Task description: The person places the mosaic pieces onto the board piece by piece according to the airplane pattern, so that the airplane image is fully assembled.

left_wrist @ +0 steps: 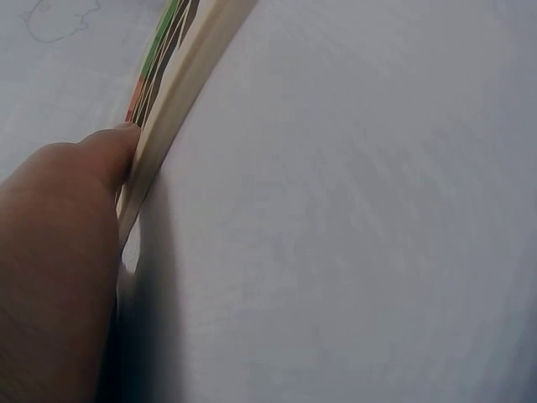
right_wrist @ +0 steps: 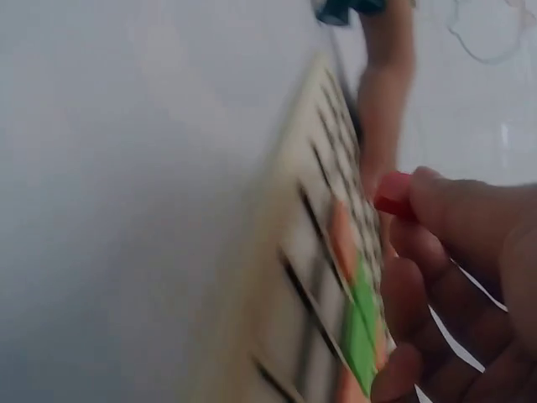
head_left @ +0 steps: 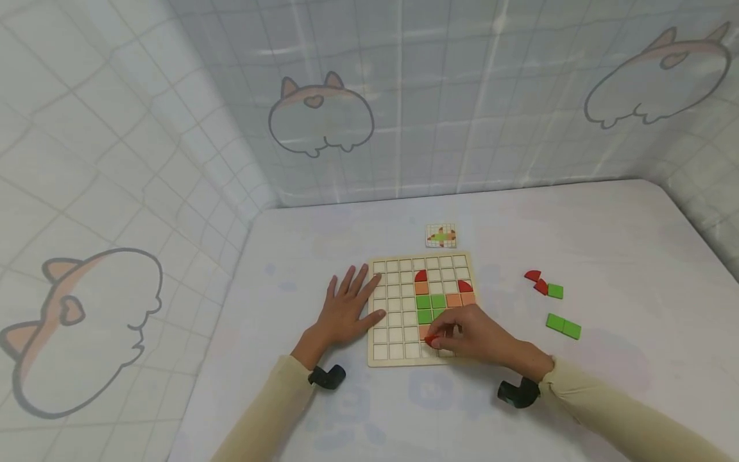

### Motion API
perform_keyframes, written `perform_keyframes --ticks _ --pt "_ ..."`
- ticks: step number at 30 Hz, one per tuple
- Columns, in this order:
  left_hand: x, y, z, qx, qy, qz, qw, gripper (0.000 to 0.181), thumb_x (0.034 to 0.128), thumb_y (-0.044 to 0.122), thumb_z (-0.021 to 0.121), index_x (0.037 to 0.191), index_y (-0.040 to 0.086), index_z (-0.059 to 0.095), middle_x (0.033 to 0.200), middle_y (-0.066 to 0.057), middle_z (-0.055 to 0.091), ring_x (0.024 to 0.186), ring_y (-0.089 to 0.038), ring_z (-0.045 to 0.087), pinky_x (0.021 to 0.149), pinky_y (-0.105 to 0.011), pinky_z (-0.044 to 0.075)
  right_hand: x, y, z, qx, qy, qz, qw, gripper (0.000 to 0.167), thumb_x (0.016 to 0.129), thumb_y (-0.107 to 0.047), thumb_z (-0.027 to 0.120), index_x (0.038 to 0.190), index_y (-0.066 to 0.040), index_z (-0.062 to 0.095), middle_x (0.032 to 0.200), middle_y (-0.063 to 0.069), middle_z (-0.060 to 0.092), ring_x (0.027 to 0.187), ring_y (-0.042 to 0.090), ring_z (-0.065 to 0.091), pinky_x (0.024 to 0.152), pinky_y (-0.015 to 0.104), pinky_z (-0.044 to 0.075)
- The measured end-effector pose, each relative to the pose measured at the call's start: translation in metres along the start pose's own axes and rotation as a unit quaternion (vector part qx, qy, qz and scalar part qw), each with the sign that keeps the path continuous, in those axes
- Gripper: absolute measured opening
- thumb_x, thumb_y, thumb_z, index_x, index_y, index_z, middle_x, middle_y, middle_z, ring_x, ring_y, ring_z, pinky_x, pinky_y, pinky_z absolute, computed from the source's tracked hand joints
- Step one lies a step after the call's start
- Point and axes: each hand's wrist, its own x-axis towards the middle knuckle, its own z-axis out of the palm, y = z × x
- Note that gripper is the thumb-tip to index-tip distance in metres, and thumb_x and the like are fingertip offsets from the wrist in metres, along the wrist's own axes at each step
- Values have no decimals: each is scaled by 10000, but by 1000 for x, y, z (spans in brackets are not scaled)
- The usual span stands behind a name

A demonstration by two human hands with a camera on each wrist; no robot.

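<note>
A wooden grid board [head_left: 395, 333] holds green, orange and red pieces in its right half. The right hand [head_left: 476, 333] is over the lower part of the board, pinching a red piece [head_left: 431, 341] beside an orange square [head_left: 424, 332]. In the right wrist view the thumb and a finger of this hand [right_wrist: 470, 243] grip the red piece [right_wrist: 393, 195] at its end. With fingers spread, the left hand [head_left: 344, 314] rests at the board's left edge. The left wrist view shows that hand [left_wrist: 63, 227] touching the board's side [left_wrist: 180, 101].
Behind the board lies a small pattern card [head_left: 441, 235]. To the right are two red pieces, one of them a quarter-round [head_left: 532, 275], a green square [head_left: 555, 291] and two joined green squares [head_left: 563, 326]. Tile-patterned sheets stand at the back and sides.
</note>
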Motion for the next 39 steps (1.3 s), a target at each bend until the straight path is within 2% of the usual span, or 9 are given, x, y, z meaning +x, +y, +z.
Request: perform_keyframes --ticks 4,8,16,22,27,31,35,39 --pt "0 0 -1 -4 52 33 10000 782 960 681 340 1591 248 184 1642 -81 68 1489 -329 25 1116 -632 50 2 1 17 -164 12 -164 9997 100 827 -154 815 898 -195 758 820 -167 675 717 34 564 638 228 496" --pt "0 -1 0 55 51 13 10000 787 958 685 337 1592 245 181 1643 -79 63 1490 -325 18 1118 -627 44 2 3 25 -586 245 -443 9970 108 812 -136 825 898 -158 764 826 -148 678 716 10 561 650 219 496" --pt "0 0 1 0 17 -35 10000 785 958 693 315 1593 257 169 1643 -71 58 1492 -315 7 1123 -618 27 -1 2 30 -1578 500 -1028 9808 121 802 -189 839 900 -142 786 833 -96 556 733 31 499 646 178 457" --pt "0 -1 3 61 4 -75 10000 794 950 707 305 1594 264 162 1644 -68 58 1492 -316 8 1124 -613 19 -2 2 30 -1808 467 -995 9774 133 814 -229 831 918 -157 790 841 -105 555 734 24 502 652 175 459" --pt "0 -1 4 33 50 -55 10000 791 954 695 321 1594 258 167 1644 -76 66 1491 -321 10 1120 -618 21 -2 1 32 -2177 412 -1017 9698 123 806 -242 832 900 -175 790 846 -105 585 760 33 520 650 178 475" --pt "1 0 3 24 -4 -85 10000 788 955 699 306 1594 264 156 1644 -70 54 1491 -314 -2 1123 -614 15 0 -3 32 -2244 432 -734 9708 69 802 -223 829 849 -197 786 803 -137 584 724 5 514 603 171 462" --pt "2 0 2 51 -120 -133 9998 789 955 706 288 1595 273 131 1645 -59 28 1492 -302 -27 1126 -607 3 6 -13 34 -1879 406 63 9813 77 788 -182 828 775 -197 753 694 -176 560 657 -5 500 562 197 447" --pt "1 1 2 62 -81 -132 9999 787 955 705 292 1594 269 147 1644 -60 39 1492 -305 -13 1127 -610 18 12 -20 39 -1670 609 719 9814 169 762 -161 831 683 -213 691 590 -201 510 586 -1 470 522 215 422"
